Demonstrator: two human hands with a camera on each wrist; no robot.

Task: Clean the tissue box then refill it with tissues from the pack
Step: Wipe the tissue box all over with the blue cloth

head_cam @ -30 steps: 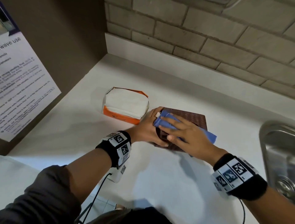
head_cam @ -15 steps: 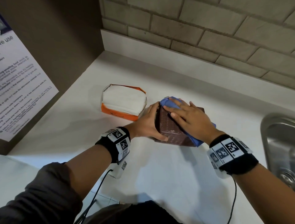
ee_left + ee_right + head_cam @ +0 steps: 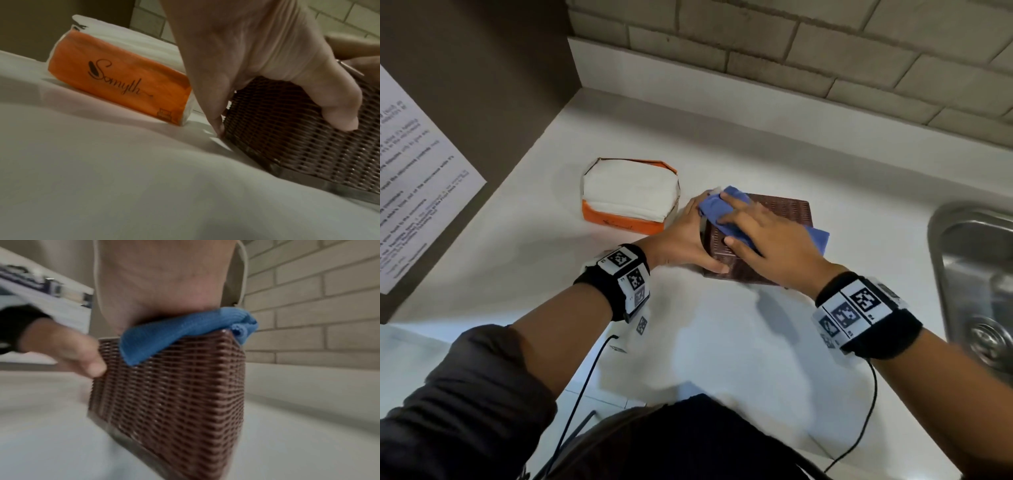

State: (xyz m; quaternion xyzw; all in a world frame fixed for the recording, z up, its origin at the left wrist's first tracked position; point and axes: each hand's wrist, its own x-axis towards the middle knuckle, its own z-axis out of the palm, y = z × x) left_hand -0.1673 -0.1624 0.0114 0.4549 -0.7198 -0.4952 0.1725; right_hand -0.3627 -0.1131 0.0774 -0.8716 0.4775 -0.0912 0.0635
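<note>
While the brown woven tissue box (image 3: pixel 787 212) stands on the white counter (image 3: pixel 705 342), the following is recorded.

Tissue box: placed near the middle of the counter, just right of the tissue pack (image 3: pixel 628 197); its woven side wall is seen in both wrist views (image 3: pixel 298 129) (image 3: pixel 174 394). Whether the box sits flat or slightly tipped cannot be told.

Left hand (image 3: pixel 685 240): curled round the left side of the box, thumb laid on the near wall, the other fingers wrapped over the far left edge; the box is held steady in this grip.

Right hand (image 3: pixel 767 243): laid flat on top of the box, fingers nearly straight and spread, pressing a blue cloth (image 3: pixel 714 209) against the top.

Blue cloth: bunched under the right hand's fingers at the box's left end, one corner hanging off the right edge; seen draped over the top rim in the right wrist view (image 3: pixel 185 331).

Tissue pack: orange wrapper, torn open on top, white tissues exposed; lying on the counter just beside the left hand.

Surroundings: a steel sink (image 3: pixel 976 274) at the right edge, a brick-pattern wall (image 3: pixel 791 51) behind, a printed notice (image 3: pixel 417 178) on the brown panel at the left.
</note>
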